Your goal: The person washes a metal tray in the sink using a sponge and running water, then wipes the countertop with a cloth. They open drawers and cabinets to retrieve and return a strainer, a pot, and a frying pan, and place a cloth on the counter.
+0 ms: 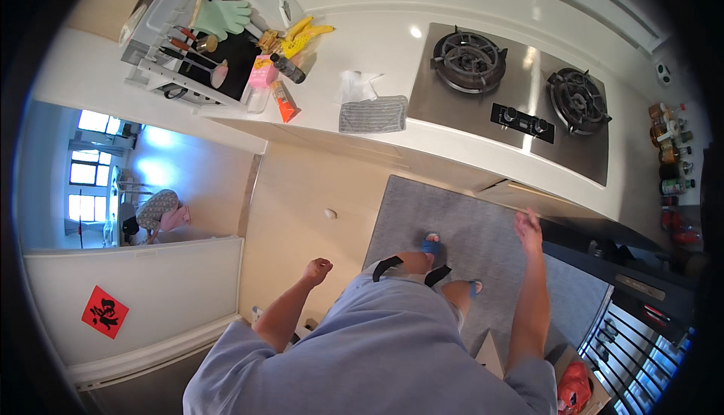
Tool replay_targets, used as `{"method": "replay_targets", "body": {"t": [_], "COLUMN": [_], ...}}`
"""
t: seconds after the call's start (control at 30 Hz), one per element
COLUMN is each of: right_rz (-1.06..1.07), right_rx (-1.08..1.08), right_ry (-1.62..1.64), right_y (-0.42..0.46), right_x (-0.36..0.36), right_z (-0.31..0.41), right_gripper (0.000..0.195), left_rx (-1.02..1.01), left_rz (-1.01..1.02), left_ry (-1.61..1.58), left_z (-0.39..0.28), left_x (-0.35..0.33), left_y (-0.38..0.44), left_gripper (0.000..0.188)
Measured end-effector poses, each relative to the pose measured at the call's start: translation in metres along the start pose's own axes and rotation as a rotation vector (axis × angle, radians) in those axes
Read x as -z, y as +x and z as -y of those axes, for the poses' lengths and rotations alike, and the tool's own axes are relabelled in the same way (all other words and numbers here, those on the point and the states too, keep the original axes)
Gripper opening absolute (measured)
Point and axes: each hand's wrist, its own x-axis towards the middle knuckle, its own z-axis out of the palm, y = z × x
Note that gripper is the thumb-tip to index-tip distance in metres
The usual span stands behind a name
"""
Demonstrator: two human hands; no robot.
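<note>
My left hand (318, 272) hangs over the beige floor with its fingers curled in, and nothing shows in it. My right hand (529, 231) reaches out near the lower cabinet front (503, 191) below the cooktop, its fingers partly spread and nothing in them. Whether its fingertips touch the cabinet cannot be told. Ahead of me, a steel gas cooktop (529, 55) with two burners is set in the white counter (373, 36). Left of the cooktop lie a grey ribbed cloth (373, 115) and a crumpled white tissue (357, 85).
Bananas (305, 36), a dark bottle (287, 68), an orange tube (284, 102) and a utensil rack (186, 84) stand at the left. Condiment bottles (670, 152) line the right. A grey mat (407, 211) lies underfoot, a small white object (330, 213) beside it. Beyond a doorway, a person (159, 211) crouches.
</note>
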Motion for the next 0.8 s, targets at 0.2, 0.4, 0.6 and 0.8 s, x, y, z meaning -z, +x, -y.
{"method": "replay_targets", "body": {"t": [0.2,0.4,0.6,0.8], "right_rz": [0.065,-0.05,-0.245,-0.276], "right_rx": [0.04,-0.264,-0.56,-0.345], "right_ry": [-0.193,-0.144,-0.367,-0.376], "right_y": [-0.123,-0.246,-0.303,-0.316], "right_x": [0.081,0.164,0.164,0.155], "right_z": [-0.074,-0.166,-0.171,-0.147], "right_gripper": [0.013,0.034,0.032,0.037], "left_rx": [-0.099,-0.24,-0.414,-0.479], "left_rz": [0.053,-0.026,-0.376,-0.652], "left_ry": [0.012,-0.036,-0.026,-0.121], "left_z": [-0.066,-0.145,-0.169,-0.241], "left_x": [-0.02,-0.038,-0.018,0.062], "left_y": [0.032,0.04,0.075,0.14], "left_gripper": [0.045,0.049,0.047,0.044]}}
